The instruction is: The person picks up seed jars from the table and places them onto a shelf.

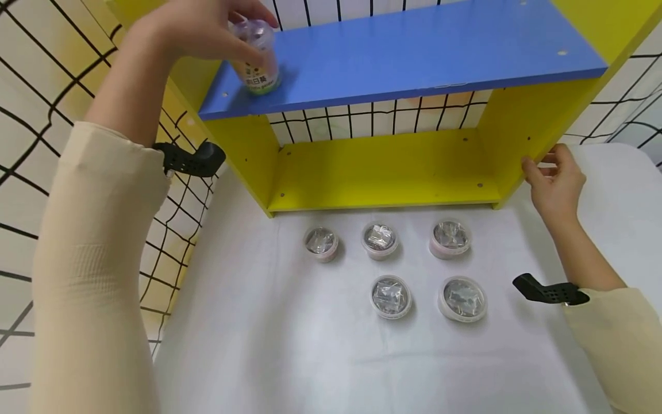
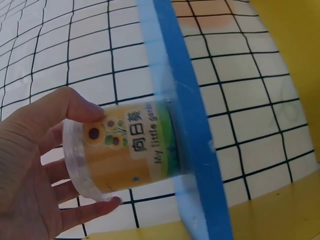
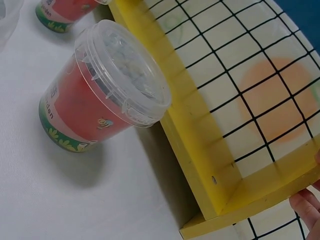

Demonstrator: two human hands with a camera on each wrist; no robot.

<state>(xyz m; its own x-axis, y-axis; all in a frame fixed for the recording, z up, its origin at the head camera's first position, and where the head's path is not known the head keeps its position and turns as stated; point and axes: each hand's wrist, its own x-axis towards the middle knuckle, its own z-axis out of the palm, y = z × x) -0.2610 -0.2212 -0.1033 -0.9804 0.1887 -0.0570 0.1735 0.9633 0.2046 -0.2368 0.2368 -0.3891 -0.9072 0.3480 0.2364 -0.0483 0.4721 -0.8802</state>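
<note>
My left hand (image 1: 191, 29) grips a clear-lidded plastic tub (image 1: 258, 75) at the left end of the blue shelf board (image 1: 393, 57). In the left wrist view the tub's label is orange with sunflowers, green near the base. Its base meets the board, and my thumb and fingers (image 2: 82, 107) lie on opposite sides near the lid. On the right, my right hand (image 1: 558, 187) pinches the front edge of the yellow side panel (image 1: 522, 132). Only some fingertips (image 3: 305, 205) of that hand show in the right wrist view.
Several lidded tubs stand on the white tablecloth (image 1: 310, 356) before the shelf, including a front right tub (image 1: 464, 299). A red-labelled tub (image 3: 95, 100) is close in the right wrist view. Below the blue board is a yellow bottom board (image 1: 372, 172). Black wire grid (image 1: 170, 230) stands left and behind.
</note>
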